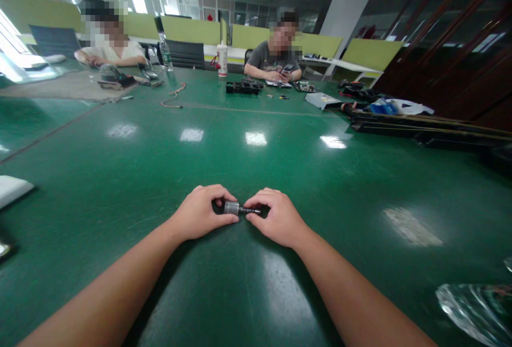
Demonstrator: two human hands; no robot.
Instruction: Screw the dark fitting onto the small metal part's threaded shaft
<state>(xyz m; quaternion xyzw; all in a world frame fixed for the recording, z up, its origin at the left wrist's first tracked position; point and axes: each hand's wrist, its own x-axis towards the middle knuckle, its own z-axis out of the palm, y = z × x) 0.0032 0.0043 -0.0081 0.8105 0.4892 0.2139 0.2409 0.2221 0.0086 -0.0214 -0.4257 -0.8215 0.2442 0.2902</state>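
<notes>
A small motor-like part [232, 207] lies level in front of me, just over the green tabletop. Its body is a silver-grey cylinder, and a thin, dark ridged shaft [248, 210] points right from it. My left hand [200, 212] curls around the cylinder, with the thumb along the near side and the fingers along the far side. Around the shaft, my right hand [277, 216] is closed in the same way, its thumb and forefinger either side of the ridges. The inner ends of both are partly covered by my fingers.
Across the green table [160, 155] sit two people, one at a phone. A clear bottle [165, 53], a white cup [222, 60], a black part [242, 87] and a metal box [322, 101] stand farther off. Clear plastic [460, 309] lies near right.
</notes>
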